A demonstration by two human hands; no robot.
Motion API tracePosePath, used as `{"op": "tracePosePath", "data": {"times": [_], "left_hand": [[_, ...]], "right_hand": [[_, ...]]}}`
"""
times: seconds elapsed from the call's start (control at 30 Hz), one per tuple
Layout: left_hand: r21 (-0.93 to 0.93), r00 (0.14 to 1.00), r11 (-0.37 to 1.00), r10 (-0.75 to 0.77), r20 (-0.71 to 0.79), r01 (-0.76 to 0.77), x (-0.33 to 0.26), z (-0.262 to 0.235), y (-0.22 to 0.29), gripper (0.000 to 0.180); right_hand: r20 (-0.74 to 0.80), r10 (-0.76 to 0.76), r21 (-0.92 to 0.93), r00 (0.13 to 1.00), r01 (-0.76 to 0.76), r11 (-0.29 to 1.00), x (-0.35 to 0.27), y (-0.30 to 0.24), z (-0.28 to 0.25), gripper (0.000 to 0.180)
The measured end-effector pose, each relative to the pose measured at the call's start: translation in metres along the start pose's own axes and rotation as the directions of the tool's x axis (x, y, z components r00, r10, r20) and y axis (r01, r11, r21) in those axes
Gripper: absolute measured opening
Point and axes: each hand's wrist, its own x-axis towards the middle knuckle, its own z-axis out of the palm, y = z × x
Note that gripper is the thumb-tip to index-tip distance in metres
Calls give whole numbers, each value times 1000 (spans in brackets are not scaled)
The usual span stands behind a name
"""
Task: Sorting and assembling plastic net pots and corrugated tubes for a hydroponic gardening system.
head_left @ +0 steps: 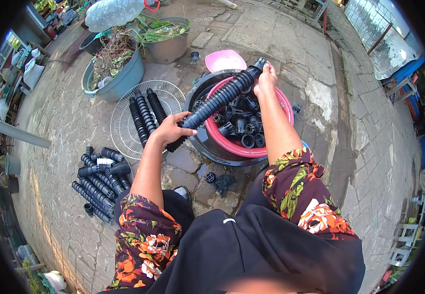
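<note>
A long ribbed stack of black net pots (220,100) slants up to the right in front of me, held at both ends. My left hand (172,130) is closed around its lower end, thumb lying along the top. At the upper end, my right hand (266,81) grips the last pots from the right side. Beneath it, loose black net pots (240,126) fill a pink basin (287,109), which sits inside a larger black tub (203,147). Left of the tub, several similar stacks (144,111) lie on a round white wire rack (119,120).
More black stacks (102,181) are piled on the paving at the lower left. A pink bowl (225,61) stands behind the tub. Planter tubs (119,78) and a large clear plastic bottle (113,14) stand farther back. Loose pots (210,177) lie near my feet.
</note>
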Motion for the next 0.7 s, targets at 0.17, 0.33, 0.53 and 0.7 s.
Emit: {"op": "tracePosePath", "data": {"times": [0.17,0.33,0.53,0.7], "left_hand": [[-86,997,996,-40,-71,34,-15,-16,-13,79],[-255,990,967,-57,-130,22,-6,-29,-26,77],[-511,947,853,-242,-213,104,-42,-93,-7,74],[-686,842,727,-377,-387,10,-58,-131,-55,62]], "right_hand": [[244,3,-4,970,-2,1000,-34,2,42,27],[560,80,-297,825,110,949,-63,-10,55,66],[627,354,-497,694,7,868,-125,15,65,65],[622,465,-603,630,6,798,-153,48,54,50]]}}
